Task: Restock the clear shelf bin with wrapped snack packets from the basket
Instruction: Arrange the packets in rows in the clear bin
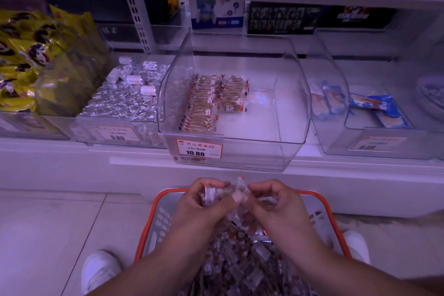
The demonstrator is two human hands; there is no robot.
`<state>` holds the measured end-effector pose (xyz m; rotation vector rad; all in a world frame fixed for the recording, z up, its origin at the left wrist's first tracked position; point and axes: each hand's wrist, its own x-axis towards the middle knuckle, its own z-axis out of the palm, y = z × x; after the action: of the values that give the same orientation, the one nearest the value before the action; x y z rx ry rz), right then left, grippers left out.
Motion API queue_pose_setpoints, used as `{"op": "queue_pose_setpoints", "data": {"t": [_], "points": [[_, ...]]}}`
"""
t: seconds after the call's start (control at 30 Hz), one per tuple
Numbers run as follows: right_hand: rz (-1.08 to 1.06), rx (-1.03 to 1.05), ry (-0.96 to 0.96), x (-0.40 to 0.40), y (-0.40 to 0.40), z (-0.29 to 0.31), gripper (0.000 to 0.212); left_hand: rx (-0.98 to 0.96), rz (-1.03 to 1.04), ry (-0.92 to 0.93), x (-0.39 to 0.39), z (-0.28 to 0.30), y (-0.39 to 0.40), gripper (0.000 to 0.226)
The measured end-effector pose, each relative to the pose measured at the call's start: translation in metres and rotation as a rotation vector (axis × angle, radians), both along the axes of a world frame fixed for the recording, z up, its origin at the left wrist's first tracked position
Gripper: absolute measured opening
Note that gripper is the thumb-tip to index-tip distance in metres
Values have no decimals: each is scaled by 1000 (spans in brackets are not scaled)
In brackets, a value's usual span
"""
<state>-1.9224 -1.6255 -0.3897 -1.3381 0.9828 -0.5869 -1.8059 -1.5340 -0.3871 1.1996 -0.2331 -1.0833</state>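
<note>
A person crouches before a white shop shelf, both bare hands raised over an orange-rimmed grey plastic basket (319,217) that sits on the pale tiled floor between two white shoes. The left hand (204,202) has its fingers curled round a bunch of clear-wrapped snack packets with red corners (236,191), and the right hand (276,202) pinches the same bunch from the other side, thumb and fingertips drawn together. The bunch is held above the basket's far rim, just below the shelf edge. More of the same packets (242,257) lie heaped in the basket beneath the forearms.

On the shelf directly above stands the clear plastic shelf bin with curved sides (288,108), carrying an orange-bordered price label reading 10.80 (199,149) on its front lip. Two rows of brown biscuit packets (206,103) stand on edge in its left half; the right half shows bare floor.

To the left sits a clear bin of silver-wrapped sweets (120,101), and beyond it a pile of yellow bags (26,60). To the right, a bin holds blue-and-white packets (377,108).
</note>
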Motion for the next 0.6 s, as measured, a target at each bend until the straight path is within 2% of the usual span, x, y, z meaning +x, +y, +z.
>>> {"op": "queue_pose_setpoints", "data": {"t": [0.07,0.1,0.2,0.37,0.53,0.6], "points": [[3,36,36,1,0,-3,20,41,37,-56,1,-3,-2,50],[-13,111,24,1,-1,-4,19,58,71,-67,3,-5,-3,44],[-78,330,-58,-1,-14,-7,41,102,168,-99,14,-12,-5,29],[-17,329,-182,-7,-20,0,40,178,233,-131,21,-22,-4,29],[-27,341,-203,-1,-1,2,39,116,178,-51,8,-5,-2,54],[-41,372,-199,2,4,4,38,68,170,-55,2,0,-3,43]]}}
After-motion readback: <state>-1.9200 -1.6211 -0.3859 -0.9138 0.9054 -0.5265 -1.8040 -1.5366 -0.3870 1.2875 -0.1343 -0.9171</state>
